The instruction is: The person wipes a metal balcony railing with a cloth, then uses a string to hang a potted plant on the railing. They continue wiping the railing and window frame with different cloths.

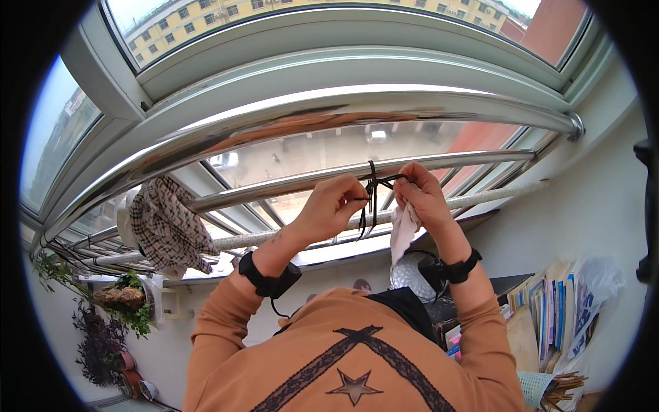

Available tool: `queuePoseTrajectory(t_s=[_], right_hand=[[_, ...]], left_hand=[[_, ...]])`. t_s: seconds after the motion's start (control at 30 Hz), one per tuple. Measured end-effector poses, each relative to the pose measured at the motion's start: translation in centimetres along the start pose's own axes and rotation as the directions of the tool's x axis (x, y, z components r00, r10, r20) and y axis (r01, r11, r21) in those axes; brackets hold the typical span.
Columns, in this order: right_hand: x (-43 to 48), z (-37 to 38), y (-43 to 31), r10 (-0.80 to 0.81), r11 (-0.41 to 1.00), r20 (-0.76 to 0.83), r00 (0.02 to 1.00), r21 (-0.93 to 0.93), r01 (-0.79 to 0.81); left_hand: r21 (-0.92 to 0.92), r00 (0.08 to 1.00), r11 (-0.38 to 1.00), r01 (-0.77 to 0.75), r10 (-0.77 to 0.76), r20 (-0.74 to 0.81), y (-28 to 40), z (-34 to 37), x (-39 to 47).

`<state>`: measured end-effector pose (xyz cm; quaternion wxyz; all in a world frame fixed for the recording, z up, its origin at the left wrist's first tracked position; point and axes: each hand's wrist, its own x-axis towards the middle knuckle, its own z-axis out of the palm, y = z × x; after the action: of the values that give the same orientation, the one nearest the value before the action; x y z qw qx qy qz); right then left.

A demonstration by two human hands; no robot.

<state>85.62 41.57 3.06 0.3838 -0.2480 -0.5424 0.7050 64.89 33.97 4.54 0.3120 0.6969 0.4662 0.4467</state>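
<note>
A thin black cord (374, 191) is looped around a polished metal rail (288, 184), with a knot and loose ends hanging below it. My left hand (329, 206) pinches one end of the cord between thumb and fingertips, left of the knot. To the right of the knot, my right hand (425, 193) grips another stretch of the same cord. A pale pink cloth (405, 229) hangs down from my right hand, apparently held against the palm by the curled fingers. Behind the hanging ends runs a speckled pole (479, 198).
A thick chrome handrail (329, 113) crosses above, in front of the window frame (350, 67). Checked fabric (170, 221) hangs over the rails at left. Potted plants (121, 304) stand lower left. Books (551, 304) and a light-coloured basket of sticks (538, 386) are at right.
</note>
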Motion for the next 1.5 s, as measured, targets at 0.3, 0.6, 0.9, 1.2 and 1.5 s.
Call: queuePoseTrajectory(t_s=[0.3, 0.6, 0.9, 1.2, 1.5], right_hand=[[0.0, -2.1, -1.8, -0.256, 0.352, 0.081, 0.963, -0.92, 0.171], [0.5, -5.5, 0.7, -0.208, 0.471, 0.009, 0.978, -0.875, 0.108], [-2.1, 7.7, -6.9, -0.221, 0.702, 0.256, 0.941, -0.628, 0.335], [10.4, 28.9, 8.1, -0.301, -0.14, 0.758, 0.578, -0.635, 0.76], [6.3, 18.1, 2.5, -0.4, -0.191, 0.704, 0.587, -0.69, 0.698]], left_hand=[[0.083, 0.983, 0.982, 0.17, -0.162, -0.087, -0.9, -0.1, 0.0], [0.141, 0.957, 0.988, 0.063, -0.02, -0.29, -1.8, 1.1, -0.1], [0.668, 0.725, 0.715, 0.205, 0.348, -0.594, 0.8, -5.9, -12.2], [0.729, 0.668, 0.253, 0.637, 0.293, -0.685, -1.1, -15.9, -15.9], [0.788, 0.745, 0.302, 0.536, 0.271, -0.61, 0.0, -15.7, -15.9]])
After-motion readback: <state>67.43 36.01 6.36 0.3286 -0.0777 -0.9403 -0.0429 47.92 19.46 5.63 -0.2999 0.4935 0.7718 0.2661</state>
